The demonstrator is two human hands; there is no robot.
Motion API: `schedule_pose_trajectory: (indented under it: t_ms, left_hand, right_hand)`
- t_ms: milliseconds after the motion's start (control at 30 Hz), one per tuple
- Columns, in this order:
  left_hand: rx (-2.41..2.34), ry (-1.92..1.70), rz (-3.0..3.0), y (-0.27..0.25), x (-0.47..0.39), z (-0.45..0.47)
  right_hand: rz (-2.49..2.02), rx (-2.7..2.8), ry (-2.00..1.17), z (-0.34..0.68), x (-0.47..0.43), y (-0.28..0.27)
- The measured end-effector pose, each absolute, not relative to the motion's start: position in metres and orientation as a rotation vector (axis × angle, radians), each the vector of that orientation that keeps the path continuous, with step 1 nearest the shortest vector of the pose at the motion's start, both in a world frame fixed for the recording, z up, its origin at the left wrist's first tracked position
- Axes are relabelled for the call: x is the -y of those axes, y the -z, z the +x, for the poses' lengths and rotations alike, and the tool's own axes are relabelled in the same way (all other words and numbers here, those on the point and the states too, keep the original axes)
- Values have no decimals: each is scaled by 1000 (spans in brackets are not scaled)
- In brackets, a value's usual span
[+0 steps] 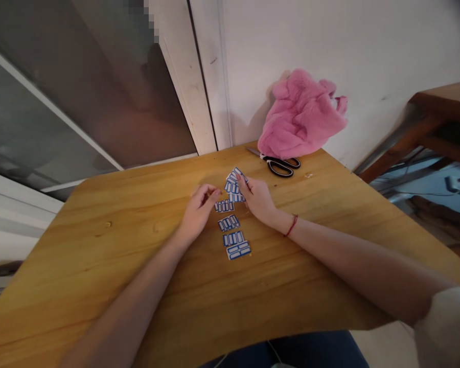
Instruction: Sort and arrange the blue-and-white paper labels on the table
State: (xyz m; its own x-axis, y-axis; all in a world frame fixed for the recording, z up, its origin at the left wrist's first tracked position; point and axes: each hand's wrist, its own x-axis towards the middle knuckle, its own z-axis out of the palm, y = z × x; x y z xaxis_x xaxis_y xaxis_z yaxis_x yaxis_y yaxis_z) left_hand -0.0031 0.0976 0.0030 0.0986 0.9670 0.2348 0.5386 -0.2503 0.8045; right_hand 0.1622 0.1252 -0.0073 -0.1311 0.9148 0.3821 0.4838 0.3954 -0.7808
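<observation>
- Your right hand (pixel 262 202) grips a fan of blue-bordered white cards (pixel 233 188) above the far half of a wooden worktop (pixel 199 301), its thumb pressed across their face.
- Your left hand (pixel 198 210) is poised just beside the fan, thumb and index finger drawn narrow; whether a card sits between those fingers, you cannot tell from this angle.
- Below the fan, a column of matching cards runs down the worktop toward you: the top cluster (pixel 224 206) lies by your left fingertips, though contact is unclear, and the second cluster (pixel 229 223) lies apart beneath it.
- Nearer you, the third cluster (pixel 233 238) meets the lowest card group (pixel 238 250), whose blue outlines run crosswise to the others.
- A red cord bracelet (pixel 292 225) circles your right wrist, and a pale sleeve (pixel 446 324) is bunched farther up that arm.
- Beyond your right hand, black-handled scissors (pixel 266 157) lie at the worktop's far side, blades pointing left, next to a heap of pink plush fabric (pixel 301 117) against the white wall (pixel 368 46).
- To your left, dark glass panels (pixel 138 92) in white frames rise behind the worktop.
</observation>
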Motion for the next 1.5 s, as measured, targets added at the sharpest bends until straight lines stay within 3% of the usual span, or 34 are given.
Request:
schedule_pose_trajectory:
  t_ms: [133,867,1100,1500]
  left_hand:
    - [-1236,-1055,1672,-9,-94,2]
    - [-1377,-1218,1747,-5,-93,3]
    - [-1328,-1251,1485,-11,-93,7]
    - [-1247,-1270,1476,-13,-96,2]
  right_hand:
    - [-1214,1946,-501,161,-122,8]
    - [-1266,2015,-453,161,-123,6]
    - [-1334,2147,-341,160,-120,5]
    - [-1248,1992,-458,162,-122,8]
